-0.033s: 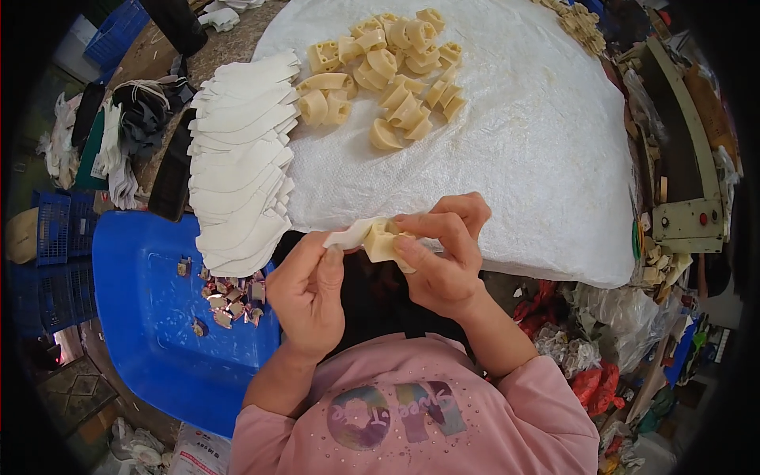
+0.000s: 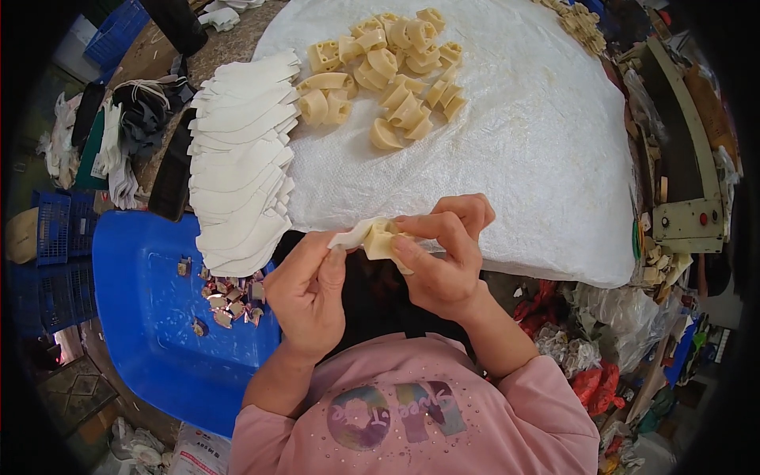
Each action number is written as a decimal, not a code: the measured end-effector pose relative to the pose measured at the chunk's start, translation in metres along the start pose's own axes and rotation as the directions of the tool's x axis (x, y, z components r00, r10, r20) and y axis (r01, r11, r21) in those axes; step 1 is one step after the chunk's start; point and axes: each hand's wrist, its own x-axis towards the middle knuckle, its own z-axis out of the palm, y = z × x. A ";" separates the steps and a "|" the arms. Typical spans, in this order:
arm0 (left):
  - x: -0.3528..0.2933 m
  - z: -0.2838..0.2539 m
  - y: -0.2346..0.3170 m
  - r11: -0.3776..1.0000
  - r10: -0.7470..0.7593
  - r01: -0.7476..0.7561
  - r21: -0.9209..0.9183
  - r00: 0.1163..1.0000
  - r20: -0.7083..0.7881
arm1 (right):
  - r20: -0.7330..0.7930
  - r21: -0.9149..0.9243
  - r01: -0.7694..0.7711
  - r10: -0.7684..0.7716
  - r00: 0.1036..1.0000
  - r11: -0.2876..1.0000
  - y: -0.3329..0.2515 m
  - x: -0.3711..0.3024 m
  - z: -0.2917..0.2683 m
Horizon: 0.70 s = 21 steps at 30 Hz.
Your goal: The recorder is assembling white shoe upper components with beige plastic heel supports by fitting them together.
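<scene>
Over the near edge of the white-covered table, my right hand (image 2: pixel 447 257) pinches a cream moulded plastic piece (image 2: pixel 379 244) that looks like a shoe heel. My left hand (image 2: pixel 307 293) is closed, thumb and forefinger gripping one end of a thin white strip (image 2: pixel 352 236). The strip's other end lies against the heel's left side. Left of the table surface, a long overlapping row of similar white cut strips (image 2: pixel 237 170) hangs toward me. Farther off, a loose heap of cream heels (image 2: pixel 396 67) rests on the white sheet.
A blue tub (image 2: pixel 150 348) at my left holds several small shiny purplish pieces (image 2: pixel 233 297). White woven sheeting (image 2: pixel 546 158) covers the table. At right stand a greenish metal machine frame (image 2: pixel 685 226) and crumpled clear plastic bags (image 2: pixel 625 317). Blue crates (image 2: pixel 59 229) are stacked far left.
Both hands have shifted very slightly; the white strip's left end sits a little farther right and higher. Both grips are unchanged.
</scene>
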 end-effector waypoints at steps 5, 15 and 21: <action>-0.004 0.000 -0.002 0.986 -0.033 0.024 0.165 0.998 0.050 | 0.342 -0.145 -0.101 0.145 0.928 0.984 -0.013 0.013 -0.015; -0.007 0.008 -0.018 0.863 0.347 -0.375 0.338 0.927 0.141 | 0.422 -0.074 -0.152 0.169 0.891 0.986 -0.001 0.002 -0.006; -0.007 0.003 -0.030 1.000 0.002 -0.003 0.002 0.989 0.151 | 0.336 0.185 -0.240 0.168 0.927 0.953 0.008 -0.009 -0.003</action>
